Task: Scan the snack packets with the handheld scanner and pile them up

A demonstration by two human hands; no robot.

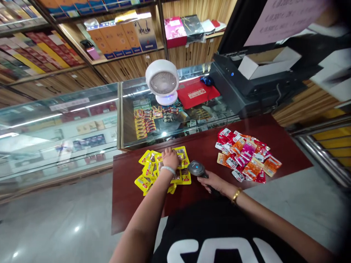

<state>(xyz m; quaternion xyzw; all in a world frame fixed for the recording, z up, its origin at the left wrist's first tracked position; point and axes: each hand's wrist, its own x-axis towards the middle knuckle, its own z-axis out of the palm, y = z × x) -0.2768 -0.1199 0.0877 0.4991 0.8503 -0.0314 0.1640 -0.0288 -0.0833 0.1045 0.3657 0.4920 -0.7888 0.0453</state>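
A heap of yellow snack packets (148,168) lies on the left part of the dark red tabletop (128,212). My left hand (170,160) is on top of the heap, its fingers curled over a packet; the fingertips are partly hidden. A dark handheld barcode scanner (196,168) is gripped by its handle in my right hand (212,181), just right of the yellow packets. The scanner's head tilts toward them, and a small blue light shows on it. Red, orange and pink packets (248,155) form a second loose heap, to the right of my right hand.
Behind the tabletop runs a glass display counter (142,146) with a white fan (163,82), a red mat (194,95) and a mouse (206,80) on it. A black checkout machine (233,84) bearing an open white box (270,64) stands back right. Stocked shelves line the wall.
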